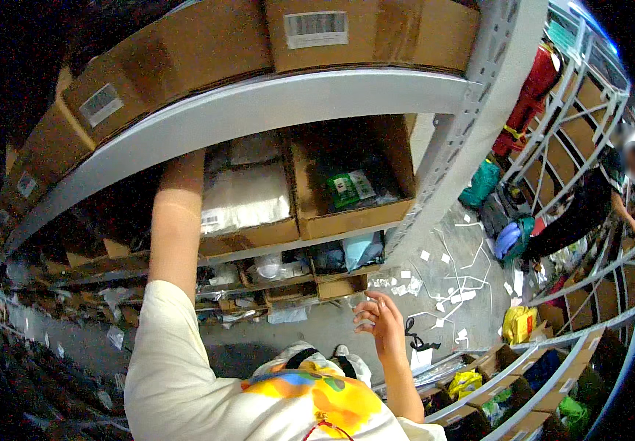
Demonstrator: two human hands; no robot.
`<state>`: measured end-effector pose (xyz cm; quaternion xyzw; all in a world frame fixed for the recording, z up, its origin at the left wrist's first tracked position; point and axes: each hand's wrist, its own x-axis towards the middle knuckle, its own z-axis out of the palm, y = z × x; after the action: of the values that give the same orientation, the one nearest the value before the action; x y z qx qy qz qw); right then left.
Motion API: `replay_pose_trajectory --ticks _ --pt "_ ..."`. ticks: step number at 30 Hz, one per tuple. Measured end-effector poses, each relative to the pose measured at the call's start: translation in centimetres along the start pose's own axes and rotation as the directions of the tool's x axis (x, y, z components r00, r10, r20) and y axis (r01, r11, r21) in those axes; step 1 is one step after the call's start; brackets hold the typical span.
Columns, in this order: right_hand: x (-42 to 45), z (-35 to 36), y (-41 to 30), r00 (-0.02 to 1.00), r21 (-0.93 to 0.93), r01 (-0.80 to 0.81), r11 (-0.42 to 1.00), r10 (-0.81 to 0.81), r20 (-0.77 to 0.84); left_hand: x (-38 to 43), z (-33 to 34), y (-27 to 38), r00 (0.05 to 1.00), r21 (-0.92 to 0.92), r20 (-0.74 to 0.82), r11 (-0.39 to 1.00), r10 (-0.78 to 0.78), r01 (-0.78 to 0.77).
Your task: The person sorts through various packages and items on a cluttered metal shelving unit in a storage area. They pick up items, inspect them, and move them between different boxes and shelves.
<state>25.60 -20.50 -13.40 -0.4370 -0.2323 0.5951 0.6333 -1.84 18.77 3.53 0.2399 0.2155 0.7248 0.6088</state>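
Observation:
My left forearm [176, 237] reaches up under the grey shelf beam [317, 96]. The hand itself is out of view behind the beam, so what it touches cannot be seen. Right beside the forearm, clear plastic-wrapped packs [248, 193] fill an open cardboard bin [251, 236]. Another cardboard bin [356, 219] to the right holds a green-and-white packet [345, 190] and dark bags. My right hand [381, 325] hangs in the air before the lower shelf, its fingers loosely curled and apart, holding nothing. Nearest to it is a small cardboard bin [343, 287].
Labelled cardboard boxes [372, 33] line the shelf above. A perforated rack post [450, 149] rises on the right. Paper scraps and white strips [461, 292] litter the floor. A person [582, 204] stands by the far racks. Another shelf of bins [521, 380] is behind me.

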Motion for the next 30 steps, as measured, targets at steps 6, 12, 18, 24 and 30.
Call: replay_pose_trajectory --ticks 6,12,18,24,30 --pt "0.2 0.8 1.2 0.996 -0.041 -0.044 0.998 0.047 0.074 -3.1 1.1 -1.1 0.998 -0.054 0.053 0.998 -0.031 0.033" --pt "1.6 2.7 0.8 0.982 -0.055 -0.061 0.997 0.07 0.176 -13.5 0.2 -0.7 0.993 0.054 -0.062 0.993 -0.102 0.105" --pt "4.0 6.1 -1.7 0.869 0.061 -0.094 0.994 0.052 0.492 -21.0 -5.5 -2.2 0.886 0.192 -0.204 0.871 -0.415 0.452" --pt "6.4 7.2 -3.0 0.826 0.186 -0.105 0.977 -0.019 0.563 -28.1 -4.8 -2.3 0.951 0.305 0.015 0.907 -0.308 0.289" --pt "4.2 8.8 -4.3 0.889 -0.021 0.033 0.999 -0.02 0.457 -30.0 -4.9 -2.1 0.94 0.599 0.292 0.8 -0.175 -0.037"
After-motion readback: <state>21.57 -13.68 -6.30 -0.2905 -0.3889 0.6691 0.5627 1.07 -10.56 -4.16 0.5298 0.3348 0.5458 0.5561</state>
